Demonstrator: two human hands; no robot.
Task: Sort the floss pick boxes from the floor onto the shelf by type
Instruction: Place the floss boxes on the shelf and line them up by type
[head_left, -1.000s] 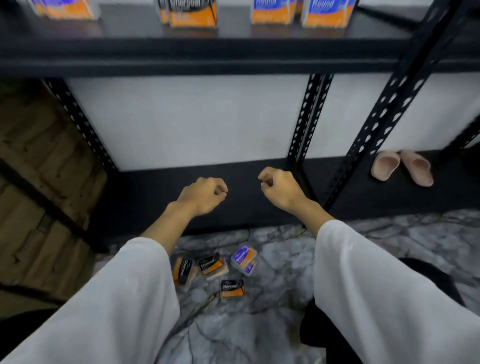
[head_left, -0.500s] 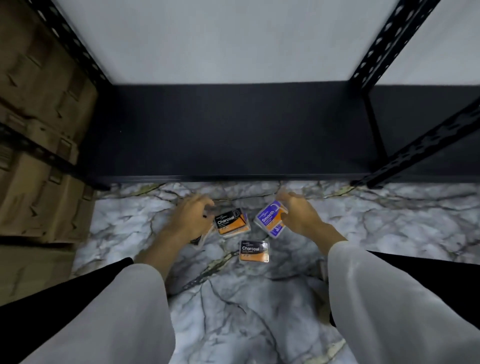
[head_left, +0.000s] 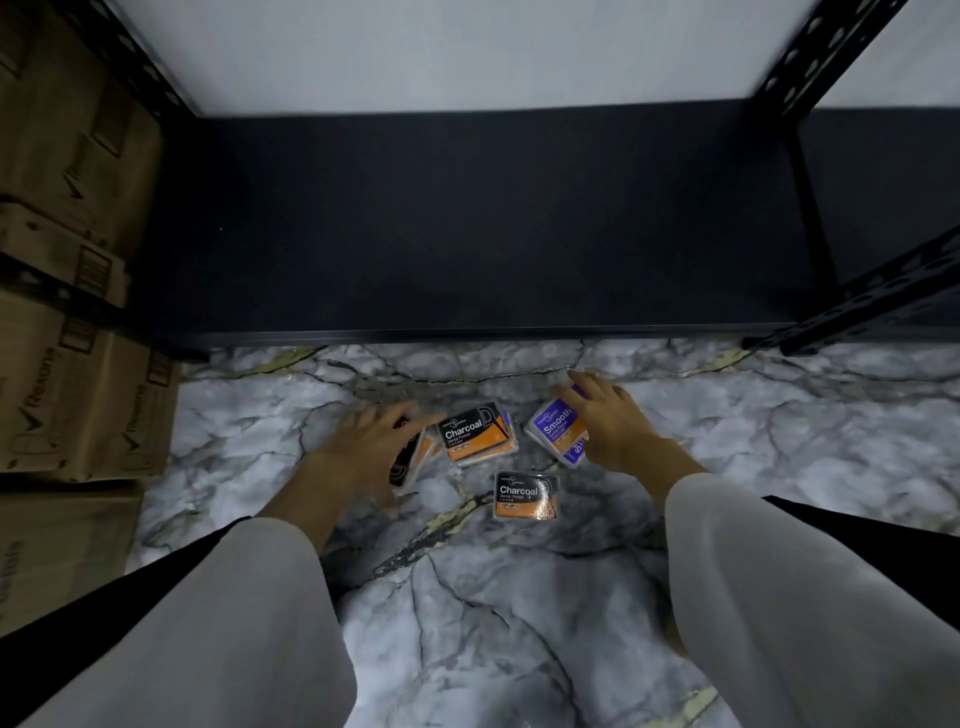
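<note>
Floss boxes all on the floor (head_left: 249, 431); shelf (head_left: 467, 223) bare, sorting barely begun.

Two Charcoal boxes lie free: one (head_left: 478, 431) at the heap's centre, one (head_left: 525, 495) toward six o'clock. At nine o'clock the left hand (head_left: 371, 454) has its fingers curled round a third Charcoal box (head_left: 410, 460), tipped on edge. At three o'clock the right hand (head_left: 615, 423) has its fingers spread over a purple Smooth box (head_left: 556, 434), touching it, though I can't tell if they've closed. At twelve o'clock the black shelf holds nothing in view. Cardboard cartons (head_left: 67, 312) stacked far left are shut, contents hidden.
</note>
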